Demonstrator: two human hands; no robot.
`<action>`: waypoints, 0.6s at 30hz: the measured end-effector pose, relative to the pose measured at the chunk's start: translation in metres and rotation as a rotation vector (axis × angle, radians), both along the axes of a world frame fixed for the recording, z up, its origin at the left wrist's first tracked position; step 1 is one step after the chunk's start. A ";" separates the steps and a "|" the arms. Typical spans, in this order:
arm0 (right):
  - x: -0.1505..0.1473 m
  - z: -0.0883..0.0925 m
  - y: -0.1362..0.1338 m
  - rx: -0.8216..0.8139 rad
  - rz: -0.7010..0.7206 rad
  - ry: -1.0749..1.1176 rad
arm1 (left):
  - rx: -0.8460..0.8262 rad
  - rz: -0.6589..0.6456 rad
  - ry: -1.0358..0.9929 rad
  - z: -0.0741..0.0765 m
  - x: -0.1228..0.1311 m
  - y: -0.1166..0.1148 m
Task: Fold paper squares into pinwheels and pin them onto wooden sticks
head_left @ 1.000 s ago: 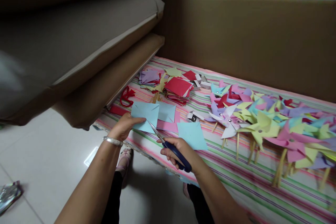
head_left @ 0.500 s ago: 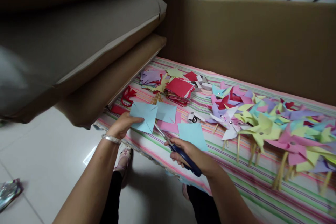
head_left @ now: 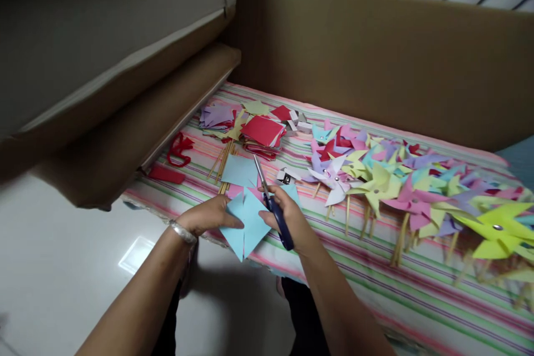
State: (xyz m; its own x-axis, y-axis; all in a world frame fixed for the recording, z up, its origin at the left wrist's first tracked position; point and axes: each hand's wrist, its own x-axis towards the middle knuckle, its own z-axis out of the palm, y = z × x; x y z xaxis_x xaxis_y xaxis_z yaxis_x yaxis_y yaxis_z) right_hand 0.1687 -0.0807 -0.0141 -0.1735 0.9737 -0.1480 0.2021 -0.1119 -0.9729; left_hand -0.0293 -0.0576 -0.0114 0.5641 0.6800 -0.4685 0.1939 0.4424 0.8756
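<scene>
A light-blue paper square (head_left: 252,225) with slits in it is held corner-down near the front edge of the striped cloth. My left hand (head_left: 212,216), with a silver bangle at the wrist, pinches its left side between thumb and fingers. Dark-blue-handled scissors (head_left: 278,223) are in my right hand (head_left: 287,214), whose thumb also reaches the paper's right side. The scissor blades point up and away, off the held sheet. Behind lies another light-blue sheet (head_left: 240,170); one more blue sheet (head_left: 291,194) is partly hidden by my right hand.
Paper pinwheels on sticks (head_left: 377,186) cover the right side. Stacked red paper (head_left: 262,130), purple pieces (head_left: 217,115), wooden sticks (head_left: 225,161), a red cord (head_left: 180,150) and small white boxes (head_left: 287,176) lie around. Brown cushions (head_left: 175,100) overhang the left.
The held blue paper has turned corner-down and come nearer the front edge. My right hand has moved up against it, and the scissor blades have swung away from the sheet. The view has shifted right.
</scene>
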 end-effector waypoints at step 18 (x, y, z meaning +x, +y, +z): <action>0.004 -0.013 0.009 -0.005 -0.448 0.360 | -0.028 0.705 -0.158 -0.006 -0.006 0.012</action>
